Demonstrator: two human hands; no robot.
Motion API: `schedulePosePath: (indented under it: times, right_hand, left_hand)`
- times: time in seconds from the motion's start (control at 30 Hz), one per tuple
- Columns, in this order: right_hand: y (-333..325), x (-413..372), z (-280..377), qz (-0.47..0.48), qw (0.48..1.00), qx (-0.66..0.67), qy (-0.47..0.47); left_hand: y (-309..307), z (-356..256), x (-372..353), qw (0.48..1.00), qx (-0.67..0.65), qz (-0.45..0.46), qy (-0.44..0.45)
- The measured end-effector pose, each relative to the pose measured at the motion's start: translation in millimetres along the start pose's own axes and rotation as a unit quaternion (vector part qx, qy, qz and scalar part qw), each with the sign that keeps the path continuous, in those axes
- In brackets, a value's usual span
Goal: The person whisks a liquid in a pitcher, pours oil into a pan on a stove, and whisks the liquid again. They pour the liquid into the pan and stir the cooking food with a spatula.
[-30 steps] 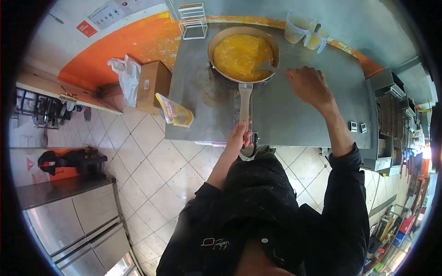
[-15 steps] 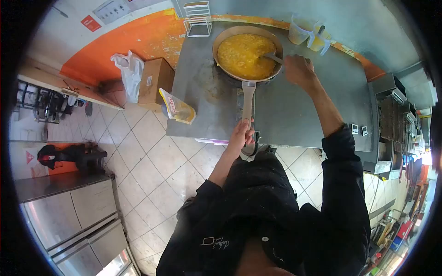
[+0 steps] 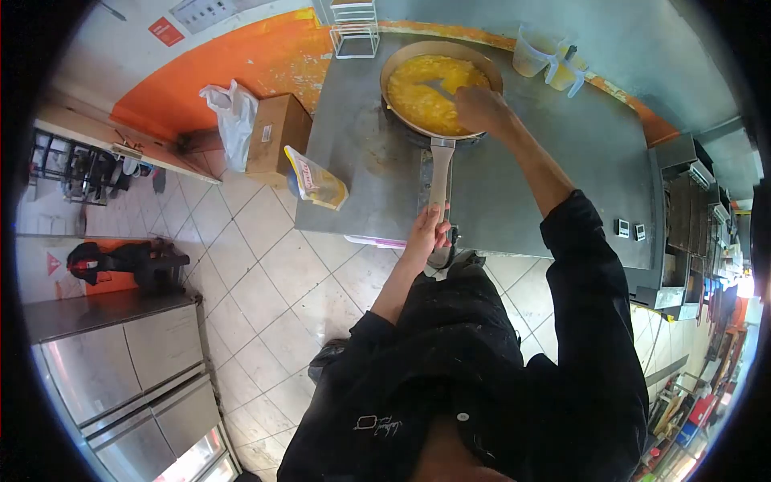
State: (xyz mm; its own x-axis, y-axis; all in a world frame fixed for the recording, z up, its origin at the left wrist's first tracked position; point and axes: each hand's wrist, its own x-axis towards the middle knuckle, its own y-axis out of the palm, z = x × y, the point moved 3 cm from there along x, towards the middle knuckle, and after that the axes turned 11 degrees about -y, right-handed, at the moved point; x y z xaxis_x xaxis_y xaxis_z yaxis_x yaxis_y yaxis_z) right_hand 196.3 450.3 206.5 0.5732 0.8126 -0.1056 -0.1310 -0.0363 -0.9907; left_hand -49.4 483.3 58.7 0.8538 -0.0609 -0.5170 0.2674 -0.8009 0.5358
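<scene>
Your right fingers are closed tight on the end of a spoon. Your right hand is over the near right side of the pan, and the spoon's flat end is down in the yellow food.

A second ago this hand was open and flat on the table, just beside the pan. Then it went to the spoon that lay in the pan. Now it has the spoon and has pushed it toward the middle. So the stirring looks like it has begun.

Your left fingers are wrapped around the near end of the handle. Your left hand has stayed there and keeps the pan in place. The pan is still at the far side of the table, full of food.

Past the pan, at the back of the table, stands a wire rack. To the right are two plastic jugs. A yellow bag lies at the left edge of the table. On the floor beside the table are a box and a white bag.
</scene>
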Motion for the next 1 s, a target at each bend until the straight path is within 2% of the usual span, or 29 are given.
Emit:
schedulePosePath:
  times: [0.07, 0.27, 0.47, 0.53, 0.63, 0.77, 0.87, 0.93, 1.0]
  right_hand:
    - [-1, -13, 11, -0.026, 1.0, 0.012, -0.012]
    - [-1, -64, 26, 0.015, 0.999, 0.025, -0.029]
    - [-26, -101, 8, 0.083, 0.995, -0.024, 0.042]
    - [-27, -100, -6, 0.03, 0.997, -0.05, 0.046]
    - [-17, -82, -28, 0.041, 0.995, -0.048, 0.078]
    - [-15, -51, -31, 0.035, 0.996, -0.037, 0.069]
    - [2, -23, -32, 0.013, 0.997, 0.03, 0.067]
    - [35, 4, -32, 0.037, 0.995, -0.025, -0.093]
    - [6, -12, 8, 0.057, 0.996, -0.022, -0.061]
  left_hand:
    - [0, -1, 0, 1.0, 0.001, 0.0, 0.004]
    - [-3, 1, 1, 1.0, 0.004, 0.005, 0.005]
    - [-4, 1, 3, 1.0, -0.001, 0.019, 0.014]
    - [-4, 1, 2, 1.0, 0.0, 0.013, 0.01]
    - [-2, 1, 2, 1.0, -0.003, 0.007, 0.004]
    - [-2, 0, 0, 1.0, -0.002, 0.006, 0.006]
    - [-3, 1, 1, 1.0, -0.001, 0.001, 0.001]
    - [-3, 2, 2, 1.0, 0.001, 0.001, 0.001]
    - [-4, 2, 2, 1.0, 0.001, 0.002, 0.0]
